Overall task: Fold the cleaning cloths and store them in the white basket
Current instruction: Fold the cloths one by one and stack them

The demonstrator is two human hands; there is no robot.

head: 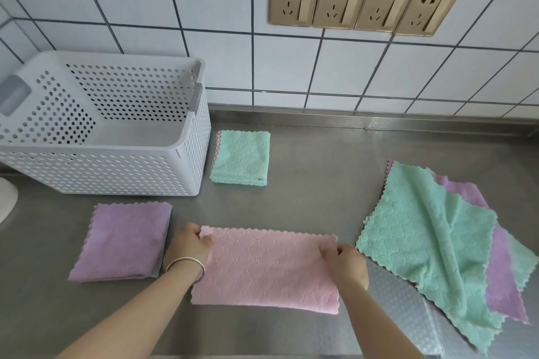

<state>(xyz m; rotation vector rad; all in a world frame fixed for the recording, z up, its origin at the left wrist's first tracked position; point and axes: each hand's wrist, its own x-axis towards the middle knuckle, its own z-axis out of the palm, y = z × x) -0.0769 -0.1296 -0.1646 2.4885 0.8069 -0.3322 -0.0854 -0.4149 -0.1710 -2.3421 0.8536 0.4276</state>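
A pink cloth (pixel 267 269), folded once into a long rectangle, lies flat on the steel counter in front of me. My left hand (pixel 188 246) pinches its far left corner and my right hand (pixel 345 264) pinches its far right corner. A folded purple cloth (pixel 124 242) lies to the left. Beside the white basket (pixel 102 167) sits a folded green cloth (pixel 240 157) with a pink edge showing under it. The basket at the back left holds nothing that I can see. At the right lies a loose pile with a green cloth (pixel 428 239) over a purple cloth (pixel 501 280).
The steel counter (pixel 315 189) ends at a tiled wall with a row of gold sockets (pixel 364 3). A white rounded object (pixel 5 201) shows at the left edge. A dotted sheet (pixel 405 309) lies under the loose pile near the front right.
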